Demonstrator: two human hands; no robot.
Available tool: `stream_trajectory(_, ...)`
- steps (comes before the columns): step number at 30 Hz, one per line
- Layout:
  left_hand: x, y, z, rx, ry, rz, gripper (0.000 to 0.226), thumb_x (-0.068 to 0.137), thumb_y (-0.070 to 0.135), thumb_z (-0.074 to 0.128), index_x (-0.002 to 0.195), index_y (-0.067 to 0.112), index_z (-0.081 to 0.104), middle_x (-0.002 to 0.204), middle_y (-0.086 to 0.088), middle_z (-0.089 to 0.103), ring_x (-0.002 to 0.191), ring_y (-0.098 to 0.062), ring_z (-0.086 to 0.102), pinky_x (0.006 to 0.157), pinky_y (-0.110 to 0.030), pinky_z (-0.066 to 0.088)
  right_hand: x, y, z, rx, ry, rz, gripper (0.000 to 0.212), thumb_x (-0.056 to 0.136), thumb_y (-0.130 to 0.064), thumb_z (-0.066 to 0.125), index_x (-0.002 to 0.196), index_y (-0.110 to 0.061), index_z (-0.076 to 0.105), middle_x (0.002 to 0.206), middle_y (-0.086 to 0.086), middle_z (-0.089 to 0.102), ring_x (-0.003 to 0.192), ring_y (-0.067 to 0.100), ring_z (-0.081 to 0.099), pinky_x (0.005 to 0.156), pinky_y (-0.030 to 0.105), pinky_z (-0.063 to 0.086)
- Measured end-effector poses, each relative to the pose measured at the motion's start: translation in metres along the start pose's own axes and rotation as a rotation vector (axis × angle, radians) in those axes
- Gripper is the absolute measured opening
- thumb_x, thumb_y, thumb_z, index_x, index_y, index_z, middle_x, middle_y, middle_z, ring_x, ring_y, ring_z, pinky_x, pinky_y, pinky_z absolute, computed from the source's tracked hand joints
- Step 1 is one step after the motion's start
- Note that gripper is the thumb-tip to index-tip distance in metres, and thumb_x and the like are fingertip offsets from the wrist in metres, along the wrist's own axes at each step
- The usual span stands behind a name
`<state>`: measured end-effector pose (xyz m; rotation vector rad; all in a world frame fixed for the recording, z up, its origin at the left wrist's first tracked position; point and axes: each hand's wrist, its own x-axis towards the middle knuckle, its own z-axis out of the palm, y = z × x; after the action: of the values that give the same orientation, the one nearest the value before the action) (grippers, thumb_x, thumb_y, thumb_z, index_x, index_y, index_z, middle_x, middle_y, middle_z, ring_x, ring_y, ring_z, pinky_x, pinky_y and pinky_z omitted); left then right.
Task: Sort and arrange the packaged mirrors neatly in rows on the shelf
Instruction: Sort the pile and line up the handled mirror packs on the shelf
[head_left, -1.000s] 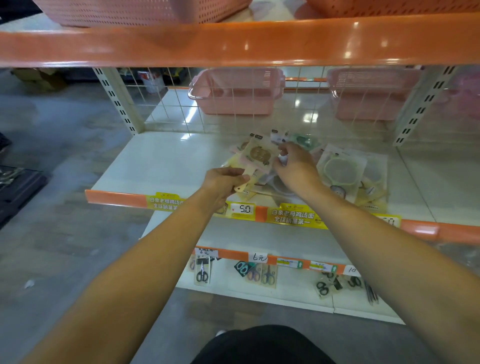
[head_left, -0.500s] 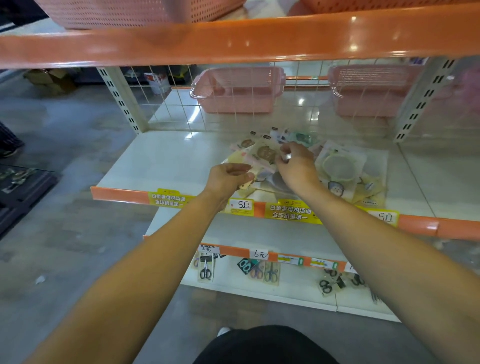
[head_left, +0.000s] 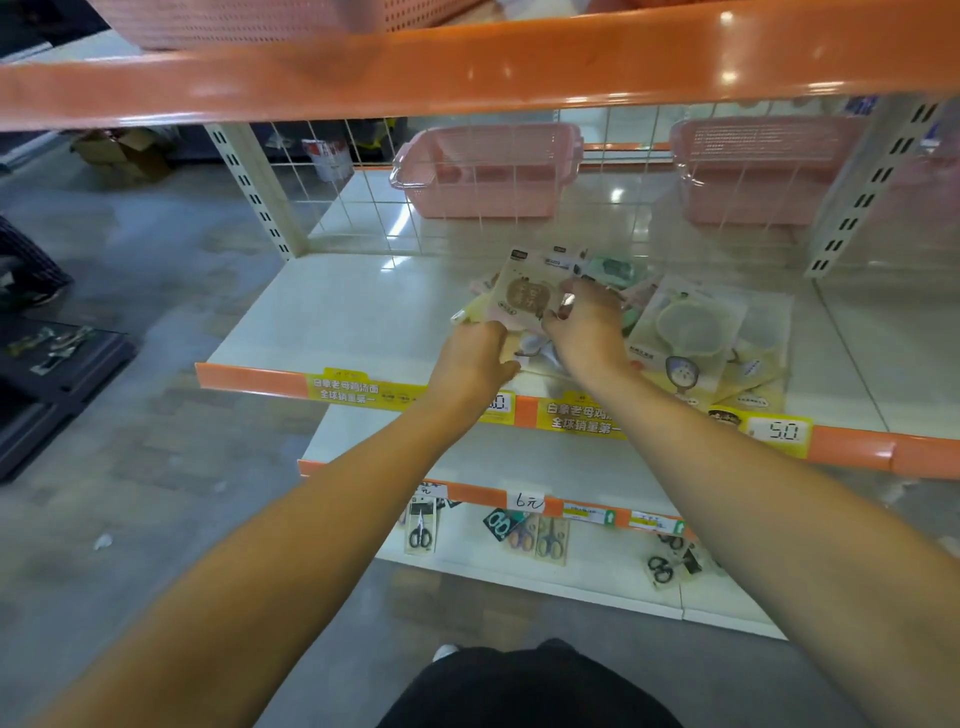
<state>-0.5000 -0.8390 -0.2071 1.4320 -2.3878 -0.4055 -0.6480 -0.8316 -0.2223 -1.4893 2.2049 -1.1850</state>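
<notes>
A loose pile of packaged mirrors (head_left: 696, 332) lies on the white middle shelf (head_left: 337, 322), right of centre. A cream packet with a brown round mirror (head_left: 524, 296) stands tilted up above the pile. My right hand (head_left: 587, 332) pinches its right edge. My left hand (head_left: 472, 358) grips the lower left of a small stack of yellow and pink packets under it. More packets, one green (head_left: 615, 267), lie behind my hands. Flat packets with a pale round mirror lie to the right.
Two pink baskets (head_left: 488, 171) (head_left: 758, 171) stand behind a wire grid at the back. An orange shelf rail (head_left: 467, 67) hangs overhead. Price tags line the orange front lip (head_left: 249, 376). Packaged scissors (head_left: 421, 530) lie on the lower shelf. The shelf's left half is bare.
The view has shifted; my hands stay on the packets. The cream packet has been raised more upright, and my left hand has closed in under it.
</notes>
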Motion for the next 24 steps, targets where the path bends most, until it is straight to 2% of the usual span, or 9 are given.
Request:
stream_trajectory(4, -0.004, -0.017, -0.008, 0.048, 0.035, -0.014, 0.022, 0.084, 0.022, 0.07, 0.088, 0.004, 0.059, 0.083, -0.01, 0.059, 0.079, -0.03, 0.057, 0.062, -0.031, 0.037, -0.001, -0.016, 0.017, 0.069, -0.069, 0.061, 0.022, 0.084, -0.012, 0.066, 0.105, -0.007, 0.065, 0.107, 0.011, 0.066, 0.098, 0.027, 0.063, 0.086, 0.038, 0.052)
stream_trajectory(8, -0.008, -0.046, -0.02, 0.047, 0.062, -0.021, 0.023, 0.084, 0.021, 0.069, 0.082, 0.0, 0.059, 0.078, -0.014, 0.062, 0.078, -0.033, 0.058, 0.064, -0.036, 0.045, -0.009, -0.039, 0.04, 0.1, -0.095, -0.004, 0.033, 0.083, -0.013, 0.071, 0.113, -0.003, 0.064, 0.111, 0.013, 0.065, 0.099, 0.028, 0.063, 0.088, 0.043, 0.051)
stream_trajectory(11, -0.011, -0.074, -0.029, 0.035, 0.062, -0.046, 0.027, 0.083, 0.019, 0.069, 0.07, 0.005, 0.05, 0.069, -0.012, 0.053, 0.075, -0.035, 0.055, 0.061, -0.034, 0.039, -0.011, -0.059, 0.065, 0.107, -0.103, -0.022, 0.033, 0.084, -0.015, 0.07, 0.114, -0.003, 0.063, 0.108, 0.012, 0.065, 0.097, 0.028, 0.062, 0.086, 0.041, 0.05)
stream_trajectory(14, -0.008, -0.109, -0.038, 0.043, 0.058, -0.063, 0.026, 0.084, 0.019, 0.068, 0.071, 0.007, 0.049, 0.07, -0.01, 0.051, 0.073, -0.032, 0.052, 0.061, -0.033, 0.035, -0.011, -0.077, 0.096, 0.095, -0.125, -0.029, 0.029, 0.085, -0.015, 0.068, 0.111, -0.005, 0.063, 0.107, 0.01, 0.065, 0.096, 0.026, 0.061, 0.081, 0.031, 0.048)
stream_trajectory(17, -0.002, -0.148, -0.049, 0.081, 0.049, -0.044, 0.025, 0.087, 0.019, 0.064, 0.072, 0.01, 0.046, 0.073, -0.007, 0.049, 0.072, -0.027, 0.046, 0.063, -0.032, 0.033, -0.01, -0.101, 0.129, 0.077, -0.125, 0.002, 0.021, 0.085, -0.014, 0.065, 0.104, -0.005, 0.065, 0.101, 0.011, 0.065, 0.093, 0.028, 0.062, 0.08, 0.034, 0.051)
stream_trajectory(20, 0.009, -0.19, -0.061, 0.109, 0.045, -0.005, 0.018, 0.087, 0.017, 0.062, 0.076, 0.008, 0.052, 0.077, -0.009, 0.055, 0.078, -0.032, 0.054, 0.062, -0.032, 0.03, -0.009, -0.128, 0.163, 0.078, -0.106, 0.035, 0.017, 0.085, -0.009, 0.062, 0.101, -0.006, 0.067, 0.092, 0.012, 0.067, 0.086, 0.028, 0.062, 0.075, 0.031, 0.046)
stream_trajectory(24, 0.026, -0.241, -0.074, 0.153, 0.025, 0.036, 0.014, 0.088, 0.017, 0.06, 0.085, 0.003, 0.06, 0.086, -0.014, 0.062, 0.082, -0.034, 0.055, 0.062, -0.032, 0.03, 0.0, -0.157, 0.209, 0.1, -0.107, 0.072, 0.025, 0.083, -0.003, 0.062, 0.108, -0.001, 0.067, 0.085, 0.009, 0.061, 0.086, 0.028, 0.061, 0.083, 0.031, 0.048)
